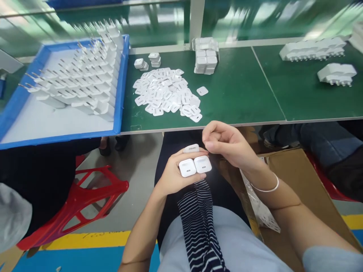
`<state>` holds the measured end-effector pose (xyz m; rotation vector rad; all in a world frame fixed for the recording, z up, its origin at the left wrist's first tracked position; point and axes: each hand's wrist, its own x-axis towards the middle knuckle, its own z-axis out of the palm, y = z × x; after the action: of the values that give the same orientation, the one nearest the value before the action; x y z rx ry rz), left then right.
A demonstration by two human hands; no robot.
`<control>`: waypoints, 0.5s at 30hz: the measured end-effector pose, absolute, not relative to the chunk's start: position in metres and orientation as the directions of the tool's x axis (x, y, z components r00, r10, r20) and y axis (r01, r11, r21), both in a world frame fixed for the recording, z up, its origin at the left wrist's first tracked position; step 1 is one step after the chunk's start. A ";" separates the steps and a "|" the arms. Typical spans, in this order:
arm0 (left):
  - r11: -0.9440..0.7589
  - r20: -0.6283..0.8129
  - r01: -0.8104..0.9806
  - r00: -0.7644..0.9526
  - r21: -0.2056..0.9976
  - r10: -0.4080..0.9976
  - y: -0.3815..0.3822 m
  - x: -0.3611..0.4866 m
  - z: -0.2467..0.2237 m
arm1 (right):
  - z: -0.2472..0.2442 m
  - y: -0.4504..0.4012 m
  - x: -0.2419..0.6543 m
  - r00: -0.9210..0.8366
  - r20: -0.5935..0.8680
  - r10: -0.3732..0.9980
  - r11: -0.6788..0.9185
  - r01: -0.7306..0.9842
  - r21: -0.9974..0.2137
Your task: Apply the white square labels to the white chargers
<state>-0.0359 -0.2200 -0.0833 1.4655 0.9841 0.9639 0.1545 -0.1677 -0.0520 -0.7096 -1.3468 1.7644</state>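
My left hand [169, 175] is closed around two white charger blocks [187, 168], held side by side over my lap. Each block's upward face has a small dark slot. A thin white cover plate [191, 148] with grey print sticks out between the fingers of that hand, just beyond the blocks. My right hand [228, 145] hovers close to the left fingertips, its fingers curled and thumb near the index finger; nothing shows in it. Beyond both hands, a loose pile of white cover plates [167, 92] lies on the green table [241, 98].
At left, a blue-rimmed tray [120, 87] holds rows of white plug blocks with upright pins. Small plate stacks [154, 59] and a packed block cluster [206, 56] stand behind the pile. More plugs [336, 73] lie right. A red stool [93, 192] and cardboard box [297, 181] flank me.
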 end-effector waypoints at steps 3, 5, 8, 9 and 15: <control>-0.059 0.039 0.055 0.314 0.997 0.949 -0.216 -0.037 -0.082 | -0.051 -0.151 0.170 -0.338 0.099 0.936 -0.001 -0.283 -0.959; 0.028 -0.031 0.018 0.275 0.999 0.961 -0.214 -0.035 -0.083 | -0.050 -0.125 0.191 -0.206 0.138 0.969 0.101 -0.181 -0.978; 0.064 -0.062 -0.008 0.162 0.998 0.985 -0.211 -0.035 -0.081 | -0.046 -0.072 0.249 0.137 0.206 0.969 0.190 0.121 -0.974; 0.024 -0.026 0.023 0.113 0.999 0.993 -0.210 -0.037 -0.077 | -0.045 -0.056 0.273 0.287 0.222 0.932 0.151 0.249 -0.957; -0.262 0.398 0.639 -0.077 0.724 0.914 -0.223 -0.094 -0.036 | -0.036 -0.022 0.372 0.751 0.261 0.607 -0.543 0.631 -0.554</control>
<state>-0.0935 -0.2228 -0.0357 1.8924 1.6808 1.2600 0.3722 -0.0216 -0.0363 -2.3044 -0.9257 -0.0489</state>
